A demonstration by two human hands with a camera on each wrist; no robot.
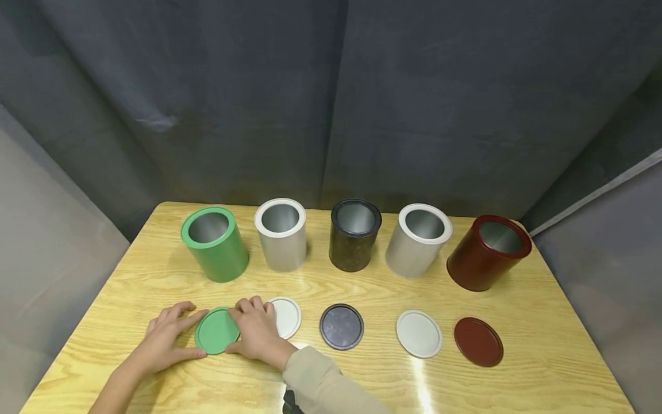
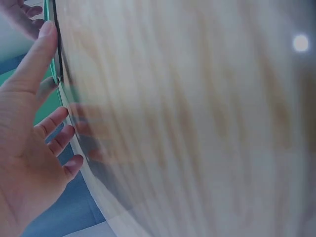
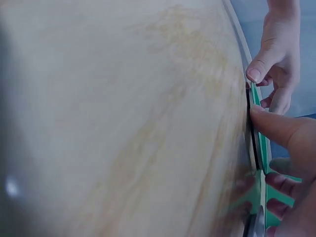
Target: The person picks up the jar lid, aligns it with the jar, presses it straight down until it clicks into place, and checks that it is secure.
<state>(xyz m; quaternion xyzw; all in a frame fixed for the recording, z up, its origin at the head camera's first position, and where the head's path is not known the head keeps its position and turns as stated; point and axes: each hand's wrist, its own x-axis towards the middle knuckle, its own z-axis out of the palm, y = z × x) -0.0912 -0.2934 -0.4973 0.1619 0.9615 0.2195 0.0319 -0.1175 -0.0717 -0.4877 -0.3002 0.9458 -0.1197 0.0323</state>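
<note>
A green round lid [image 1: 217, 330] lies flat at the front left of the table, with a hand at either side. My left hand [image 1: 164, 339] holds its left rim between thumb and index finger, the other fingers spread. From the right, my right hand [image 1: 254, 329] grips the rim with thumb and fingers, covering part of it. In the right wrist view a thin dark line runs beneath the green lid [image 3: 260, 133]; whether it is off the table I cannot tell. Behind stands the open green can [image 1: 219, 253]. A white lid [image 1: 286, 317] lies right beside my right hand, partly hidden.
Open cans stand in a back row: white [image 1: 284, 247], black [image 1: 351, 247], another white [image 1: 411, 250] and dark red [image 1: 476, 261]. In front lie a black lid [image 1: 342, 326], a second white lid [image 1: 419, 333] and a dark red lid [image 1: 478, 341]. Grey curtains [image 1: 331, 103] surround the wooden table.
</note>
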